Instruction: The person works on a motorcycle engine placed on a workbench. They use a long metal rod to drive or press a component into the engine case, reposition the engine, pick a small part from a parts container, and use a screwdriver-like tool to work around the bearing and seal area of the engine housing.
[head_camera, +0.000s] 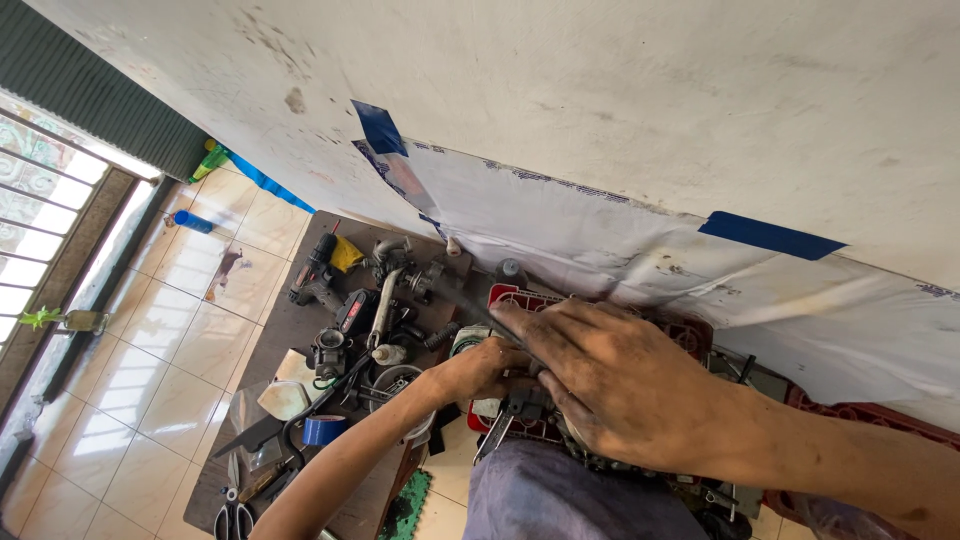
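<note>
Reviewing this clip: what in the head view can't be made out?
- Machine part under the right hand: mostly covered by that hand.
- Left hand grip: fingers hidden behind the right hand.
- Scissors: cut off by the bottom edge.
- Small parts on the brown table: too cluttered to identify.

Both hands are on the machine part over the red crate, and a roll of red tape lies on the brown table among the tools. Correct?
Not quite: the tape roll is blue, not red, as the head view shows. The left hand and right hand do rest on the machine part over the red crate.
</note>
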